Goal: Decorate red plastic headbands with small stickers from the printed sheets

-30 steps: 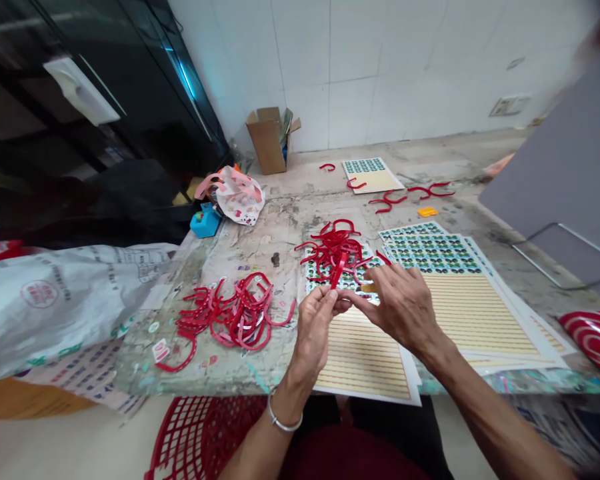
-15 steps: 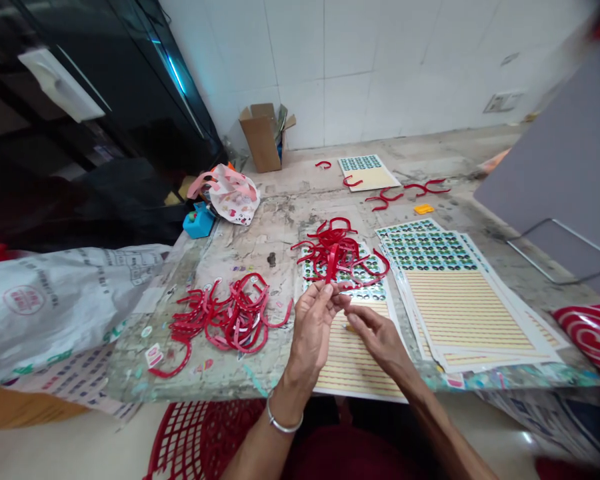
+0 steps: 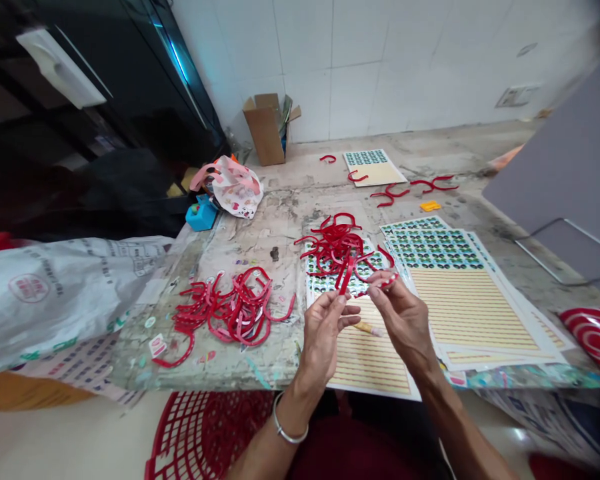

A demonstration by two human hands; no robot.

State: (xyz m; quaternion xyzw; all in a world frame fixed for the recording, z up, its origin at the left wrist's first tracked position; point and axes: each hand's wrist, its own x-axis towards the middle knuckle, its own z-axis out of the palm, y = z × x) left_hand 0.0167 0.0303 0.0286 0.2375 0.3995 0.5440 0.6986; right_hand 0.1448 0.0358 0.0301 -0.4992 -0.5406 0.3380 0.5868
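Observation:
My left hand (image 3: 325, 327) pinches a narrow red headband (image 3: 347, 275), which points up and away over the sheet. To its right, my right hand (image 3: 403, 310) is raised with thumb and fingers closed on a thin strip with red and white marks (image 3: 391, 280); its full length is hidden by the fingers. Beneath both hands lies a sticker sheet (image 3: 370, 363) with green-blue pictures at the top and yellow striped rows below. A yellow pencil-like stick (image 3: 367, 328) rests on it. Just beyond, a heap of red headbands (image 3: 333, 243) covers the sheet's upper end.
Another pile of red headbands (image 3: 240, 307) lies at left. A stack of sticker sheets (image 3: 470, 310) is at right. Farther back are a smaller sheet (image 3: 380, 173), loose headbands (image 3: 393, 195), an orange-yellow piece (image 3: 430, 207), a cardboard box (image 3: 265, 133), and a blue container (image 3: 201, 215).
My right hand has moved up and to the right, away from my left hand, with the thin strip in its fingers. The headband in my left hand now leans right. The view has shifted slightly.

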